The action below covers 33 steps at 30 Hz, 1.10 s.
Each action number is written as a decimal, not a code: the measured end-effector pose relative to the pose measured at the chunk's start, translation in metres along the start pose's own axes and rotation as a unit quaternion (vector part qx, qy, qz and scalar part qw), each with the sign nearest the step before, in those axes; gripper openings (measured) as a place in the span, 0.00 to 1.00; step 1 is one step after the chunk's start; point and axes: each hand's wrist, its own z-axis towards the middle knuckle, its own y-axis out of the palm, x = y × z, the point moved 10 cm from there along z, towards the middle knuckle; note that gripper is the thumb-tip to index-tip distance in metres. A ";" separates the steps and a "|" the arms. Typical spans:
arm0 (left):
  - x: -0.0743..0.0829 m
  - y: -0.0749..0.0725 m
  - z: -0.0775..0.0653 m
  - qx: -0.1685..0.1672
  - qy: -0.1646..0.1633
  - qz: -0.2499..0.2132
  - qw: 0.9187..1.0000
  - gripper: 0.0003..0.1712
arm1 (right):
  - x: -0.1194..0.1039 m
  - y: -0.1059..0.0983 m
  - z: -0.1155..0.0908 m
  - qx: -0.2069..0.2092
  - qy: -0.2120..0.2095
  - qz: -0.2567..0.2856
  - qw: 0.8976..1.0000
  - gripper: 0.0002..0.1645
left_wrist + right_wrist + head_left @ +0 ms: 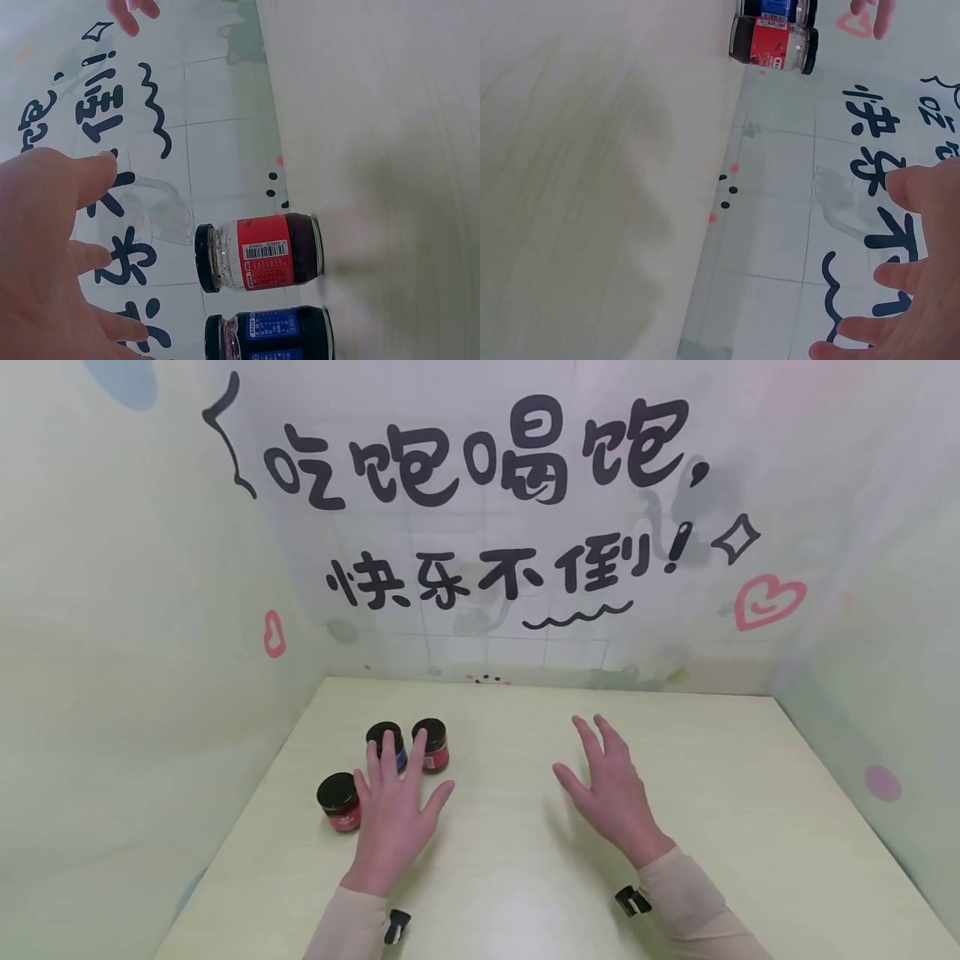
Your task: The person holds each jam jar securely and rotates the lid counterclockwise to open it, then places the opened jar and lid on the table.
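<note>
Three glass jars with black lids stand upright on the left half of the table. In the head view, a red-labelled jar (340, 803) is nearest the person. Farther back are a blue-labelled jar (401, 758) and another red-labelled jar (437, 758), side by side. My left hand (395, 817) is held above the table, its spread fingers overlapping the jars in this view; it grips nothing. The left wrist view shows the back red jar (264, 253) and the blue jar (289, 334) apart from the fingers. My right hand (615, 793) hovers over the table's right half, fingers extended, holding nothing.
The pale wooden table (510, 860) meets a back wall sheet (480, 652) printed with large dark characters and small drawings. Similar sheets close in the left side (150, 677) and the right side (885, 693).
</note>
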 end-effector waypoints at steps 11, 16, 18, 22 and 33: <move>-0.007 -0.006 -0.006 0.005 -0.002 -0.001 1.000 0.48 | -0.011 0.000 -0.001 0.000 -0.016 0.005 1.000 0.45; -0.015 -0.011 -0.010 0.014 -0.007 -0.006 1.000 0.47 | -0.017 0.000 0.000 0.003 -0.030 0.009 0.999 0.44; -0.019 -0.012 -0.013 0.015 -0.011 -0.009 1.000 0.47 | -0.019 0.000 0.000 0.006 -0.036 0.010 0.999 0.44; -0.027 -0.014 -0.017 0.017 -0.017 -0.014 1.000 0.47 | -0.024 0.001 -0.001 0.008 -0.046 0.014 0.999 0.43; -0.034 -0.021 -0.020 0.041 -0.007 -0.007 0.999 0.48 | -0.036 0.002 -0.005 0.009 -0.067 0.016 0.998 0.41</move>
